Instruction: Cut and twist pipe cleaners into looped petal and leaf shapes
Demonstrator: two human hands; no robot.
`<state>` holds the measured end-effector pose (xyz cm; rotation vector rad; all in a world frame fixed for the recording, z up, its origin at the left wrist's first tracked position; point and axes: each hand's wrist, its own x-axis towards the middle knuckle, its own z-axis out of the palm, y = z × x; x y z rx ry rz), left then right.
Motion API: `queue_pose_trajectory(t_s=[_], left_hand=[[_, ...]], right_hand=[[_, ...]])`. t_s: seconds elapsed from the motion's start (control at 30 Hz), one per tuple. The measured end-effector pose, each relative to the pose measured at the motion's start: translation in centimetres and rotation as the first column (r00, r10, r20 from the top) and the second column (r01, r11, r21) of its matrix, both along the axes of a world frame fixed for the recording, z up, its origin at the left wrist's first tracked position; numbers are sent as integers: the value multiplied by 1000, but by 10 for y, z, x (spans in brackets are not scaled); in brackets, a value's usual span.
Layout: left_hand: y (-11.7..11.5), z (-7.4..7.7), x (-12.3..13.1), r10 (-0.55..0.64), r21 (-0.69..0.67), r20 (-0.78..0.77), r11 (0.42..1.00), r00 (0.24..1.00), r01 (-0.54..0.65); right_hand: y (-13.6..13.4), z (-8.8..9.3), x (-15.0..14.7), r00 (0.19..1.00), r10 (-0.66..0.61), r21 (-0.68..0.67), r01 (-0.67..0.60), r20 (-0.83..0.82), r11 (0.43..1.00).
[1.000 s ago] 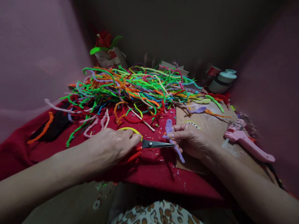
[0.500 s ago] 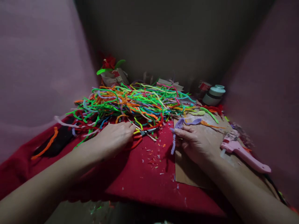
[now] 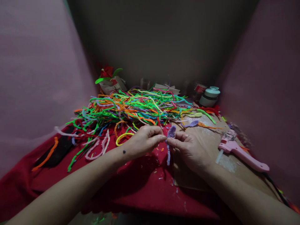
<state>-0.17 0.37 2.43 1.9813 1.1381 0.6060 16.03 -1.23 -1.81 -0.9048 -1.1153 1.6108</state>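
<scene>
My left hand (image 3: 144, 141) and my right hand (image 3: 187, 148) meet over the red cloth (image 3: 140, 181), both pinching a purple pipe cleaner (image 3: 170, 134). Its top is bent into a small folded loop between my fingertips, and its straight tail hangs down toward the cloth. Just behind my hands lies a big tangled heap of pipe cleaners (image 3: 131, 107) in green, orange, pink and other colours. The scissors are hidden from view now.
A pink glue gun (image 3: 239, 151) lies on the brown cardboard sheet (image 3: 211, 137) at the right. A white lidded jar (image 3: 209, 96) stands at the back right, a red and green pipe-cleaner flower (image 3: 106, 75) at the back left. Pink walls close in on both sides.
My left hand let go of the scissors near the heap and came right to the purple pipe cleaner. My right hand kept hold of it throughout.
</scene>
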Motion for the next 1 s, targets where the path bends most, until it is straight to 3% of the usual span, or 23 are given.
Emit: queue_pose_trajectory(t_s=[0.23, 0.4, 0.47, 0.53, 0.6, 0.67, 0.73, 0.8, 0.9, 1.0], left_hand=[[3, -3, 5, 78, -189, 305, 982, 949, -20], [2, -7, 9, 181, -258, 361, 962, 915, -89], [1, -8, 10, 184, -207, 369, 972, 911, -112], [-1, -9, 12, 151, -73, 364, 988, 919, -134], [-3, -10, 13, 109, 113, 340, 981, 934, -156], [-5, -11, 13, 87, 184, 328, 971, 941, -154], [-3, -11, 12, 108, 73, 350, 987, 931, -142], [-1, -12, 9, 156, -137, 359, 984, 920, -113], [1, -15, 5, 169, -375, 334, 926, 927, -33], [0, -18, 5, 146, -464, 341, 885, 928, 31]], right_hand=[[-4, 4, -1, 993, 30, -53, -24, 113, 998], [-6, 2, -2, 991, 85, -51, -80, 105, 995], [-6, 1, -2, 990, 118, -48, -114, 73, 992], [-5, 0, -1, 991, 121, -53, -118, 56, 992], [-5, -1, -2, 996, 79, -53, -77, 48, 996], [-4, -1, -2, 999, 18, -42, -17, 27, 999], [-4, -1, -3, 999, -35, -34, 35, -6, 999], [-3, -1, -3, 997, -53, -32, 51, -60, 998], [-2, 0, -3, 991, -61, -53, 55, -123, 997], [-1, 0, -2, 990, -103, -69, 97, -94, 993]])
